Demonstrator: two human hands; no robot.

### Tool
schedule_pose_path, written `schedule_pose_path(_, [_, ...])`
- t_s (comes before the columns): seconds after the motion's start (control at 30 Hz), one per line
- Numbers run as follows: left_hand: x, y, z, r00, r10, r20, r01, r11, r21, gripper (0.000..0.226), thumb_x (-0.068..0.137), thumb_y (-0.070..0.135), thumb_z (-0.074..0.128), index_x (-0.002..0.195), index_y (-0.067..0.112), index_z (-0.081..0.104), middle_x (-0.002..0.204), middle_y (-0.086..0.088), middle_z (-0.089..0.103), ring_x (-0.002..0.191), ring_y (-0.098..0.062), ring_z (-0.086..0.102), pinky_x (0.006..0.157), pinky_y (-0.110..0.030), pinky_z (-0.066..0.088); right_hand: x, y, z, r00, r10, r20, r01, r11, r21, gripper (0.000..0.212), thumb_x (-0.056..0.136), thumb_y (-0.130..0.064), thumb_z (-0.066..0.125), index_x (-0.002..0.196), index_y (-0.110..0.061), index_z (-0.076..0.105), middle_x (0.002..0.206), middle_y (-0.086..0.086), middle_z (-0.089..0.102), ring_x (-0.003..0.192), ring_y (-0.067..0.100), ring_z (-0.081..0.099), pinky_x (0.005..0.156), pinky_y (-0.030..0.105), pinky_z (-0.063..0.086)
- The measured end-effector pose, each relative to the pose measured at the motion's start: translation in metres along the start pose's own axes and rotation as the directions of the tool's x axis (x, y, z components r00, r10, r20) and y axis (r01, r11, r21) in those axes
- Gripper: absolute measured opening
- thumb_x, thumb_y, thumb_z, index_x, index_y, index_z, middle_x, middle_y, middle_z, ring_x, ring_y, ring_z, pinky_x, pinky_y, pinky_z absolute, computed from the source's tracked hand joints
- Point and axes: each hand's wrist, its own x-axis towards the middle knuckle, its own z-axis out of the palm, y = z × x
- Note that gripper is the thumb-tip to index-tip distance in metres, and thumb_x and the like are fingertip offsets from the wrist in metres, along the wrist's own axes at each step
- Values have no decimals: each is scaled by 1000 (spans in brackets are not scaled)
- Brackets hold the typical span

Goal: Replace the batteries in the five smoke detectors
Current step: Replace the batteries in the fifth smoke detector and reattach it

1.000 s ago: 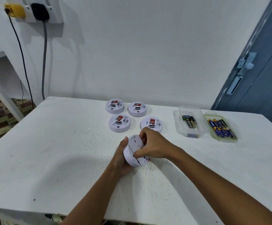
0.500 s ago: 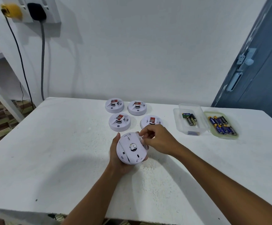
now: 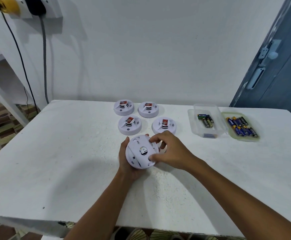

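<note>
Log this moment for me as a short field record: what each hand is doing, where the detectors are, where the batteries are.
left hand: cradles the round white smoke detector, back side up
right hand: fingers on that detector's back
other detectors: four white ones face up on the white table
clear plastic box: few dark batteries
green-rimmed lid: blue batteries

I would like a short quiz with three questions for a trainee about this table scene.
1. How many smoke detectors lie on the table, not in a hand?
2. True or false: the held detector shows its back side to the camera.
3. Which hand cradles it from below? A) left hand B) right hand

Key: 1. four; 2. true; 3. A
</note>
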Motion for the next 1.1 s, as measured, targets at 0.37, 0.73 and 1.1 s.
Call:
schedule_pose_path(0.37, [-2,0,1,999,-5,33,2,997,74,66,40,44,92,96,13,76,94,-10,70,85,-23,70,72,-36,57,-2,-11,30,988,-62,-138,41,988,-146,68,73,-47,75,130,-20,49,112,-4,48,106,10,49,87,25,48])
schedule_pose_path(0.73, [0,-1,-3,1000,-3,10,2,999,32,69,38,42,92,96,10,75,94,-13,69,83,-24,70,70,-38,59,13,-18,21,1000,-22,-13,19,985,-169,58,61,-35,81,105,-19,46,100,-4,44,88,11,48,70,27,46])
schedule_pose_path(1.1, [0,-1,0,998,55,-43,-50,992,115,48,60,54,76,88,15,79,88,-9,72,80,-20,71,68,-34,59,19,-28,16,993,-22,115,62,932,-358,63,63,-31,80,103,-15,33,103,3,37,92,17,40,63,26,38])
